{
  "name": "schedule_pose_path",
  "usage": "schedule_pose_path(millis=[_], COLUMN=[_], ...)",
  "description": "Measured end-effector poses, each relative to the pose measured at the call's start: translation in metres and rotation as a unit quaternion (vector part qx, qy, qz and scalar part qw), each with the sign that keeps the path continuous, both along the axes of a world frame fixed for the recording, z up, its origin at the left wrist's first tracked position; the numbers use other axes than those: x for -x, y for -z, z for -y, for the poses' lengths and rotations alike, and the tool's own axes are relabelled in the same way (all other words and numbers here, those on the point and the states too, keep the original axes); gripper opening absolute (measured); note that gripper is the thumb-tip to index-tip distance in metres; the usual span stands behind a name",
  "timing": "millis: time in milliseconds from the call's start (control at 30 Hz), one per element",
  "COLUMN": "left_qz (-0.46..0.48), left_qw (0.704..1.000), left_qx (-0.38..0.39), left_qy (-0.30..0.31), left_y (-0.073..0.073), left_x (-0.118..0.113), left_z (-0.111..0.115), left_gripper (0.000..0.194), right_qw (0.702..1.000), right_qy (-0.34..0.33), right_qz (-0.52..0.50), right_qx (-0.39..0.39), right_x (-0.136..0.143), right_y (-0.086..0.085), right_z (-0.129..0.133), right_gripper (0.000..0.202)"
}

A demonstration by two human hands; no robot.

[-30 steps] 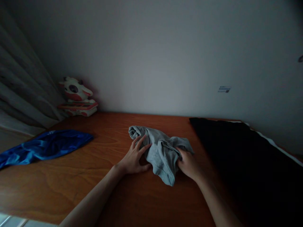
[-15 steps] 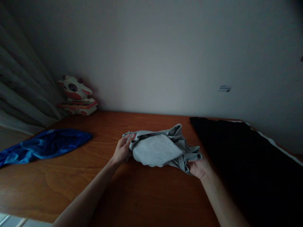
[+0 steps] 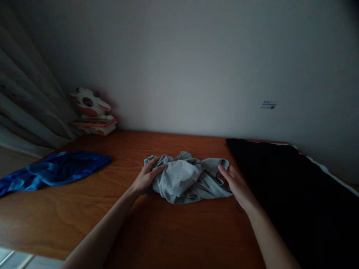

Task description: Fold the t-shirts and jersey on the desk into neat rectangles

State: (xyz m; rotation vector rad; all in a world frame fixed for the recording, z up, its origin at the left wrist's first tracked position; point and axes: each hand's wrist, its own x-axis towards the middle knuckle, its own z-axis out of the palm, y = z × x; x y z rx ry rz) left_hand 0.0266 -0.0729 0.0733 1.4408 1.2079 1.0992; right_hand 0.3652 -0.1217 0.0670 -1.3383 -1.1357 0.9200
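Note:
A grey knit garment (image 3: 182, 179) lies bunched up on the wooden table, its folds hiding what kind of clothing it is. My left hand (image 3: 146, 175) rests on its left end, fingers and thumb apart over the cloth. At the opposite end, my right hand (image 3: 232, 183) is beside a rolled edge of the fabric. Its thumb and fingers are parted, and it does not grip the cloth.
Blue shiny cloth (image 3: 64, 168) lies at the table's left. A large black cloth (image 3: 280, 186) covers the right side. A cow-shaped toy keyboard (image 3: 94, 116) stands at the back left, near a curtain (image 3: 25, 93). Behind the wooden table (image 3: 174, 235) rises a wall.
The grey garment has come down onto the table and spread into a looser heap. My right hand has let go of its end and moved slightly up; my left fingers have loosened.

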Motion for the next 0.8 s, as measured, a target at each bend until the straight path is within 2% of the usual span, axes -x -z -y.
schedule_pose_path(millis=[133,233,300,367,467,567,667,733,800], left_qz=[0.041,0.097,0.147,0.191,0.197,0.097,-0.089,-0.185,-0.225], left_qw=[0.999,0.994,0.987,0.98,0.98,0.992,0.984,0.972,0.967], left_qx=[0.012,0.023,0.026,0.027,0.019,-0.025,-0.082,-0.098,-0.108], left_qy=[0.03,0.043,0.051,0.051,0.003,-0.081,-0.132,-0.109,-0.046], left_y=[0.001,-0.002,-0.004,-0.004,0.003,0.013,0.022,0.025,0.026], left_x=[-0.003,0.001,0.005,0.009,0.013,0.017,0.024,0.028,0.031], left_z=[0.001,0.003,0.004,0.003,-0.005,-0.015,-0.021,-0.021,-0.019], left_gripper=[0.067,0.067,0.067,0.068,0.067,0.064,0.062,0.063,0.064], right_qw=[0.998,0.997,0.998,0.993,0.976,0.972,0.951,0.918,0.89], right_qy=[-0.055,-0.072,-0.033,0.045,0.147,0.224,0.258,0.253,0.217], right_qz=[0.001,-0.01,-0.049,-0.103,-0.134,-0.046,0.161,0.282,0.352], right_qx=[0.029,0.03,0.012,-0.033,-0.087,-0.059,-0.05,-0.114,-0.193], right_x=[0.02,0.023,0.016,0.001,-0.028,-0.057,-0.071,-0.068,-0.055], right_y=[0.0,-0.002,-0.003,-0.004,0.001,0.015,0.026,0.027,0.022], right_z=[0.007,0.007,0.005,0.002,-0.004,-0.006,-0.006,-0.005,-0.001], right_gripper=[0.051,0.046,0.042,0.038,0.032,0.039,0.05,0.053,0.046])
